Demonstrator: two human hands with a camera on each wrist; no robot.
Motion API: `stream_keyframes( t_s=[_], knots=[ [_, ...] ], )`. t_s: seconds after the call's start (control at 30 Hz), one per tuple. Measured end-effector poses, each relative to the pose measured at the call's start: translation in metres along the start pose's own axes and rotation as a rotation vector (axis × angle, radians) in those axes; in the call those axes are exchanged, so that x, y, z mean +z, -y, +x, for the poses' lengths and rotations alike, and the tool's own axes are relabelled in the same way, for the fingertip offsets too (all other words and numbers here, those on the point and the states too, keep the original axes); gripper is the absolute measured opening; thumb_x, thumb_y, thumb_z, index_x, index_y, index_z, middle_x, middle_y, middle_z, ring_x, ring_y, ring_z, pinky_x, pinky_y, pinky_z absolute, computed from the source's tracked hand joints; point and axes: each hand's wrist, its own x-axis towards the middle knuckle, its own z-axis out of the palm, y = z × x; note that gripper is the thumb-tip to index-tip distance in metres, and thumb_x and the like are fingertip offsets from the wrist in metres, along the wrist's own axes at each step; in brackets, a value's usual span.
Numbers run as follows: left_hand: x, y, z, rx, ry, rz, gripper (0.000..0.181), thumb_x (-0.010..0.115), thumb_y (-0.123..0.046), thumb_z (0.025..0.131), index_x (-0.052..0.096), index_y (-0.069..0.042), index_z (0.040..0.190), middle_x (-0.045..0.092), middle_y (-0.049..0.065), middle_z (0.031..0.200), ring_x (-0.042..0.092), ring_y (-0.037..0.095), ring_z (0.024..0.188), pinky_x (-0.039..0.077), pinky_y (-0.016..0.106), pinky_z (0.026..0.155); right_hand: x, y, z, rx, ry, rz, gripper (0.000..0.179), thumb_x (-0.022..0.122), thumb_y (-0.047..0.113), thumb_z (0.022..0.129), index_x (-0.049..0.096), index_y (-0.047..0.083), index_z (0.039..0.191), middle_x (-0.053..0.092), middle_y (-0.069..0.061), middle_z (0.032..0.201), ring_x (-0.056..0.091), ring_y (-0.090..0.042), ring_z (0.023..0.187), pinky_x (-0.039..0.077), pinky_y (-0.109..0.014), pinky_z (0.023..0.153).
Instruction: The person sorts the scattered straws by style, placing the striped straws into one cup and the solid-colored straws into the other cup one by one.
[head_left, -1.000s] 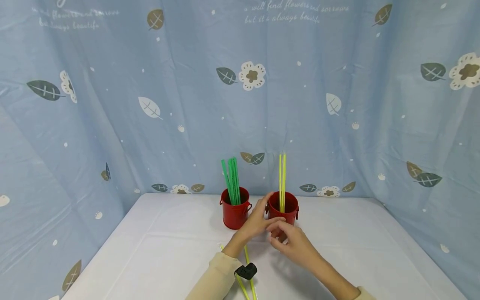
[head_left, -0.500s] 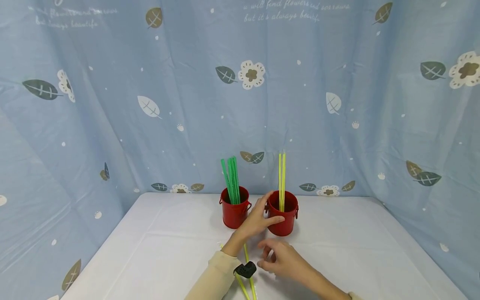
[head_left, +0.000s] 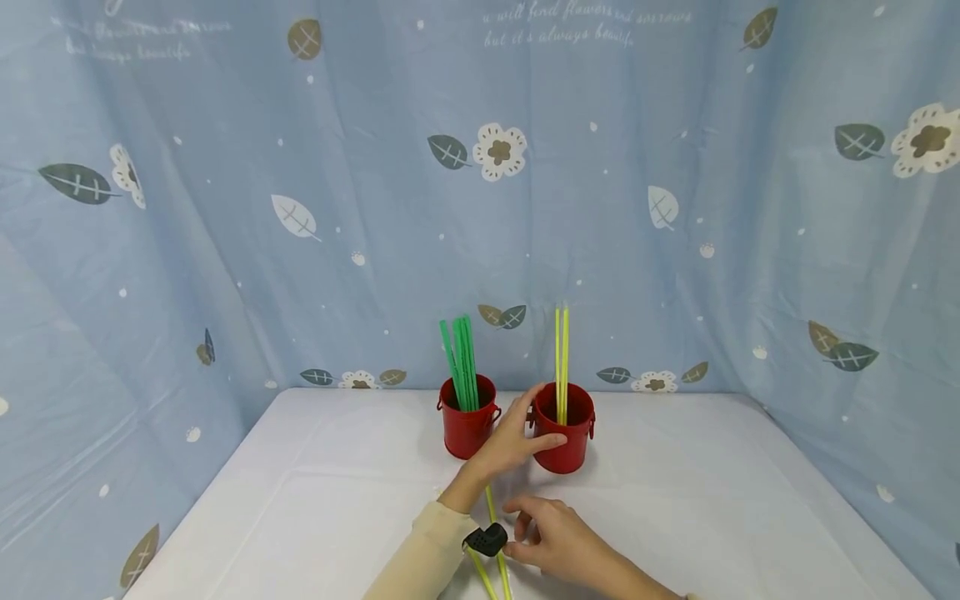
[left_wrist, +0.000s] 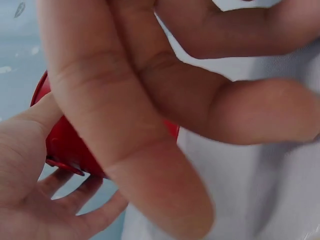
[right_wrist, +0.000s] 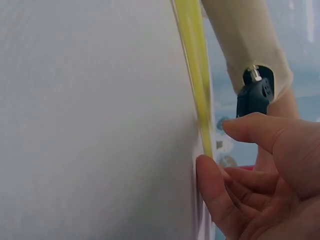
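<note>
Two red buckets stand at the back of the table. My left hand (head_left: 510,446) holds the right bucket (head_left: 562,456) at its left side, thumb across the front. Thin yellow straw-like sticks (head_left: 564,358) stand upright in that bucket. Lower down, my right hand (head_left: 555,542) hovers with loosely bent fingers near loose yellow sticks (head_left: 504,575), partly hidden under the left wrist. In the right wrist view a yellow stick (right_wrist: 192,55) in clear wrap lies just past the fingertips, with thumb and finger apart. Blurred right-hand fingers (left_wrist: 125,110) cover much of the left wrist view.
The left bucket (head_left: 467,433) holds several green sticks (head_left: 465,367), close beside my left hand. A white cloth covers the table (head_left: 337,500). Behind it hangs a blue patterned curtain (head_left: 375,208). A black device (head_left: 487,540) sits on my left wrist.
My right hand has moved from in front of the right bucket down and left toward the loose yellow sticks. My left hand has stayed at the bucket.
</note>
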Motion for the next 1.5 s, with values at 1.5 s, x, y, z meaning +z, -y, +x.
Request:
stream_keyframes(
  t_s=[1.5],
  knots=[
    [-0.017, -0.025, 0.031, -0.027, 0.180, 0.145, 0.089, 0.076, -0.056, 0.078, 0.036, -0.020, 0.149, 0.056, -0.006, 0.134, 0.054, 0.009, 0.121, 0.048, 0.033, 0.101, 0.007, 0.018, 0.003, 0.141, 0.024, -0.220, 0.020, 0.079, 0.018, 0.074, 0.065, 0.013, 0.087, 0.048, 0.009, 0.067, 0.047, -0.001, 0.056, 0.040, -0.018, 0.054]
  ],
)
